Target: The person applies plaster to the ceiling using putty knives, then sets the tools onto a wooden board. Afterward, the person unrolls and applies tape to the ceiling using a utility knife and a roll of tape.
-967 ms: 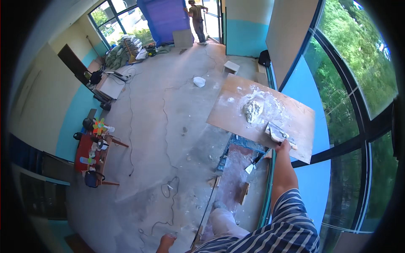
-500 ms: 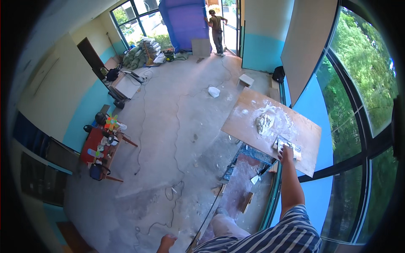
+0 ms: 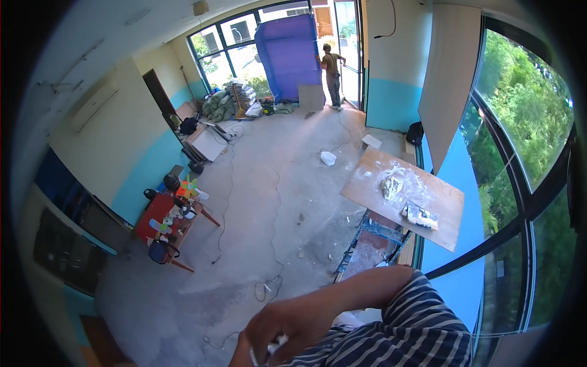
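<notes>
My right hand (image 3: pixel 287 333) is drawn in across my body at the lower edge, fingers curled. A small whitish bit shows at the fingers, too unclear to name. Just beside and partly behind it is my left hand (image 3: pixel 242 352), its fingers hidden. Out ahead to the right, a wooden board (image 3: pixel 367 192) carries a heap of white plaster-like paste (image 3: pixel 391 187) with smears around it. A paste-smeared plastering tool with a flat blade (image 3: pixel 420 216) lies on the board's near part, and neither hand touches it.
A blue stepladder-like frame (image 3: pixel 382 227) stands under the board. Cords trail over the floor. A cluttered red-topped table (image 3: pixel 153 217) is at left. Large windows (image 3: pixel 526 92) line the right. A person (image 3: pixel 332 76) stands at the far doorway beside a purple sheet (image 3: pixel 287 55).
My right hand has let go of the plastering tool, leaving it on the board, and has swung back to my left hand. The view has shifted slightly.
</notes>
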The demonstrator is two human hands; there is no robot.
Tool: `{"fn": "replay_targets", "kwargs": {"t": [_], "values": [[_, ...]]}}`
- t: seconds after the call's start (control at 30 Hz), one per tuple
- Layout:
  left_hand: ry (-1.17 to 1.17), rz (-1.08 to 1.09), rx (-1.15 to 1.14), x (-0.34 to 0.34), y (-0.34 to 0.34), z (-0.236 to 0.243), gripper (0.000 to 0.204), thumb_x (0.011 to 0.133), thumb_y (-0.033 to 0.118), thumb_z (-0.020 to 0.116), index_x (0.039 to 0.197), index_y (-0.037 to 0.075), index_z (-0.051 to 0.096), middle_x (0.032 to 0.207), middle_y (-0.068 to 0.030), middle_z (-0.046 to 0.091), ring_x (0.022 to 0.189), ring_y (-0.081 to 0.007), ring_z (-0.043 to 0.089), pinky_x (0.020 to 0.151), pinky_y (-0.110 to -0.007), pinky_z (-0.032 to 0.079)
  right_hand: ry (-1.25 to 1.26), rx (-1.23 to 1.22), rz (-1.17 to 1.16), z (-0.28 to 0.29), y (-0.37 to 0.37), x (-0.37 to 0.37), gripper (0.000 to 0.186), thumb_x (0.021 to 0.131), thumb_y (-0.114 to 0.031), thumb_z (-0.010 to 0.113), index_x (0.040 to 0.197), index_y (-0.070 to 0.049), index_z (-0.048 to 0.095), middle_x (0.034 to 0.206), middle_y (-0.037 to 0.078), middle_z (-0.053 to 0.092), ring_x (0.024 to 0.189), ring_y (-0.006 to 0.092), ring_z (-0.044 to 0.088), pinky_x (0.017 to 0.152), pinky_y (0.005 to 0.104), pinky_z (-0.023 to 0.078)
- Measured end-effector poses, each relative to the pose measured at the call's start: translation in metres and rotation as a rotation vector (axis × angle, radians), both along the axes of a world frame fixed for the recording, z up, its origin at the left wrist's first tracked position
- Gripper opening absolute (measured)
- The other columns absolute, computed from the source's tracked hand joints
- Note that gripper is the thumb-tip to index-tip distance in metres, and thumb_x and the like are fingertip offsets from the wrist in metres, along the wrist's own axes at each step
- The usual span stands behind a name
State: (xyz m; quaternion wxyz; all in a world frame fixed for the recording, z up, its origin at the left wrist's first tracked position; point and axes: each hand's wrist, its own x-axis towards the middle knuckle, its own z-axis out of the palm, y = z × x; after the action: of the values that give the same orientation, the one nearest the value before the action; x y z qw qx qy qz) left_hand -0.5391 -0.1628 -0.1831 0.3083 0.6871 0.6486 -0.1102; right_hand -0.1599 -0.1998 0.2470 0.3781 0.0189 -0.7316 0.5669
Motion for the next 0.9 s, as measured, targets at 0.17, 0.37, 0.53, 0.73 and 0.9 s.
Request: {"fn": "replay_targets", "kwargs": {"t": [0.17, 0.37, 0.53, 0.73, 0.9], "values": [[0.011, 0.036, 0.006, -0.038, -0.007, 0.020, 0.041, 0.075, 0.043, 0.072, 0.094, 0.007, 0.069, 0.092, -0.0178, 0.069, 0.087, -0.0345, 0.065, 0.076, -0.041, 0.051, 0.249, 0.298, 0.331, 0.036, -0.045, -0.132, 0.021, 0.088, -0.019, 0.062, 0.085, 0.002, 0.065, 0.075, 0.012, 0.058, 0.075, 0.0223, 0.056, 0.066, 0.0320, 0.044], [0.001, 0.076, 0.009, -0.092, -0.013, 0.022, 0.040, 0.075, 0.043, 0.072, 0.094, 0.008, 0.069, 0.093, -0.0177, 0.069, 0.088, -0.0344, 0.065, 0.077, -0.041, 0.051, 0.349, 0.485, 0.405, 0.061, -0.077, -0.227, 0.021, 0.087, -0.019, 0.062, 0.085, 0.002, 0.065, 0.076, 0.012, 0.058, 0.076, 0.0230, 0.056, 0.067, 0.0330, 0.045], [-0.014, 0.095, 0.002, -0.127, -0.023, 0.020, 0.040, 0.076, 0.043, 0.072, 0.094, 0.008, 0.070, 0.093, -0.0177, 0.069, 0.088, -0.0344, 0.065, 0.077, -0.041, 0.051, 0.372, 0.548, 0.414, 0.069, -0.096, -0.273, 0.021, 0.087, -0.019, 0.061, 0.085, 0.001, 0.064, 0.077, 0.013, 0.058, 0.076, 0.0237, 0.057, 0.067, 0.0339, 0.045], [-0.032, 0.120, -0.006, -0.154, -0.034, 0.018, 0.039, 0.076, 0.043, 0.072, 0.094, 0.008, 0.070, 0.093, -0.0176, 0.069, 0.089, -0.0344, 0.065, 0.077, -0.041, 0.051, 0.384, 0.582, 0.428, 0.075, -0.110, -0.309, 0.021, 0.087, -0.019, 0.061, 0.086, 0.001, 0.064, 0.077, 0.013, 0.058, 0.077, 0.0244, 0.057, 0.068, 0.0349, 0.045], [-0.037, 0.133, -0.011, -0.169, -0.044, 0.017, 0.039, 0.076, 0.043, 0.072, 0.094, 0.009, 0.070, 0.094, -0.0176, 0.069, 0.089, -0.0343, 0.065, 0.077, -0.041, 0.051, 0.396, 0.611, 0.431, 0.078, -0.120, -0.326, 0.021, 0.087, -0.020, 0.060, 0.086, 0.001, 0.064, 0.078, 0.013, 0.058, 0.077, 0.0250, 0.057, 0.068, 0.0357, 0.046]]}}
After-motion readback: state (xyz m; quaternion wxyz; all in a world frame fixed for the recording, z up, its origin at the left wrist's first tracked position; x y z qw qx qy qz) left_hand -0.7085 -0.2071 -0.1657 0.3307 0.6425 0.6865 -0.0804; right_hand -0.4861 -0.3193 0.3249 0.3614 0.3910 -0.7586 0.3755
